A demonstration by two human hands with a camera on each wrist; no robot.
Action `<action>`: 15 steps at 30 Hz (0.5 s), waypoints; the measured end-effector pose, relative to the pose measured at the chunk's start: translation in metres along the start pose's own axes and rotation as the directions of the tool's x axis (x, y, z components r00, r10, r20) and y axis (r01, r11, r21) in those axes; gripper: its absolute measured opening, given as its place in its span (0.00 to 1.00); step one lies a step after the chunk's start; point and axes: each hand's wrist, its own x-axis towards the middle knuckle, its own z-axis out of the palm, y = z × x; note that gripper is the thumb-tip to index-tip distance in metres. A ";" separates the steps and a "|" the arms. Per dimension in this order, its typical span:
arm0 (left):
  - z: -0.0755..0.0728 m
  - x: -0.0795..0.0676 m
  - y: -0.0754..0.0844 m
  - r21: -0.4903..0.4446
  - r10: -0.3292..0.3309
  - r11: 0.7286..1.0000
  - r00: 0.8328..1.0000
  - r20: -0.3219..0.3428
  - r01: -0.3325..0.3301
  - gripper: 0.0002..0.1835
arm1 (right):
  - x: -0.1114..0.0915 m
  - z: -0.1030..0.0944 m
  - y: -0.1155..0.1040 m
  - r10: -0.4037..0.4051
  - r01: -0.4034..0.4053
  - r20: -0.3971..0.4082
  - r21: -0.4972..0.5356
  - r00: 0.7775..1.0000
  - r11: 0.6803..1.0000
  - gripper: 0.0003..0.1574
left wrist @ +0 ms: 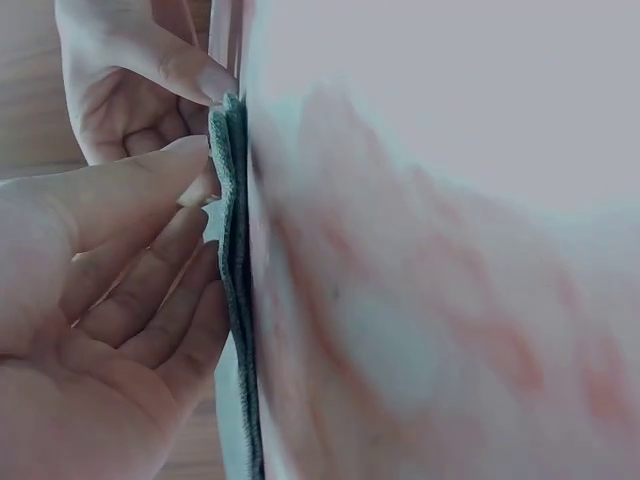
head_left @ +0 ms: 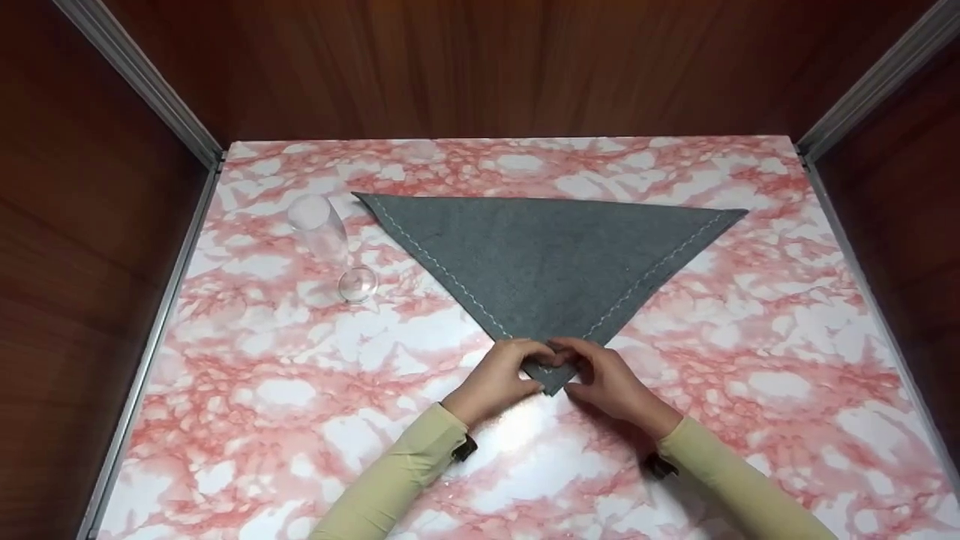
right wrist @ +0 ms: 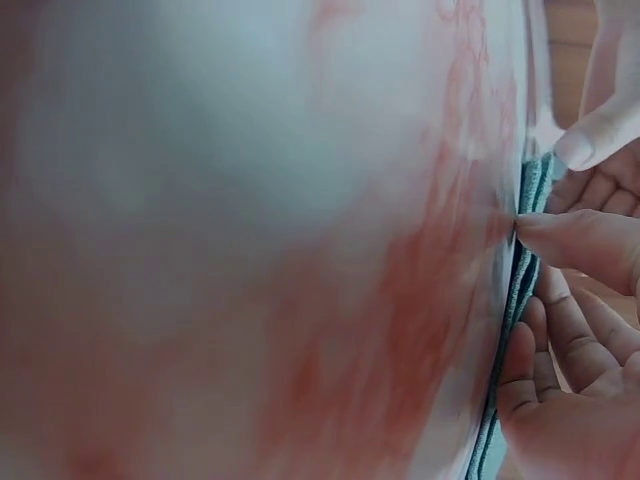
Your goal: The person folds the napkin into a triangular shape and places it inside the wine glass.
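Observation:
A grey cloth napkin (head_left: 547, 262), folded into a triangle with pale stitching along two sides, lies on the table with one corner toward the person. Both hands are at that near corner. The left hand (head_left: 506, 375) rests curved fingertips on the cloth, its thumb by the corner's left edge. Mirroring it, the right hand (head_left: 611, 382) touches the cloth with its fingertips, thumb beside the right edge. Stacked layers of the napkin (left wrist: 235, 270) show edge-on in the left wrist view. In the right wrist view, the right thumb (right wrist: 580, 240) meets the napkin's edge (right wrist: 535, 185).
A clear stemmed glass (head_left: 326, 236) lies on its side left of the napkin, its round foot (head_left: 358, 285) toward the person. The table (head_left: 285, 390) has a red-and-white marbled top. Brown wooden panels (head_left: 495, 67) enclose it at the back and sides.

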 end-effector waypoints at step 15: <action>-0.002 0.003 -0.004 -0.078 -0.012 0.997 1.000 0.016 0.013 0.27 | 0.003 0.001 0.002 0.105 -0.103 -0.052 0.043 0.993 0.994 0.26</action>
